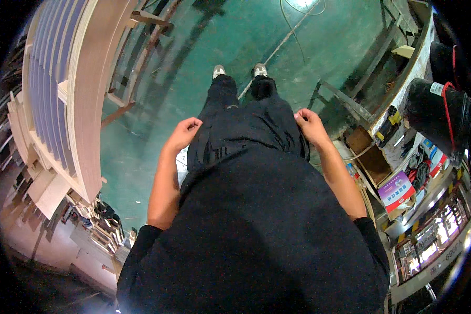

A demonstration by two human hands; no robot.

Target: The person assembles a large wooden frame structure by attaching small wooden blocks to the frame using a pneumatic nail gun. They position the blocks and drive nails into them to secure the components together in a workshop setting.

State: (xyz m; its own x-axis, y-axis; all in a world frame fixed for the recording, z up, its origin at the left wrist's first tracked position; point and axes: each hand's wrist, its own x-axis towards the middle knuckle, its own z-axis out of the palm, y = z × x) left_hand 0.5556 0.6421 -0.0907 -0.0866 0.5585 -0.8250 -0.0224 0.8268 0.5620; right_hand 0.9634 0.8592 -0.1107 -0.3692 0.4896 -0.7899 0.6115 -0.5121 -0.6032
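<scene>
My left hand [184, 133] is beside my left thigh, fingers curled in and the tips close against the black trousers [246, 123]. On the other side my right hand [311, 127] sits by the right thigh, also curled, with its thumb and fingertips at the cloth. No object shows in either hand. The undersides of the fingers are partly hidden, and whether they press on the fabric is hard to make out. Both forearms are bare below black sleeves.
At the left stands a tall stack of curved wooden panels [91, 99] beside a metal frame [141, 63]. Green floor [293, 63] with a thin cable lies ahead. To the right, a cluttered bench holds a purple-and-red box [397, 191], cables and a black bag-like bundle [439, 115] with a red cord.
</scene>
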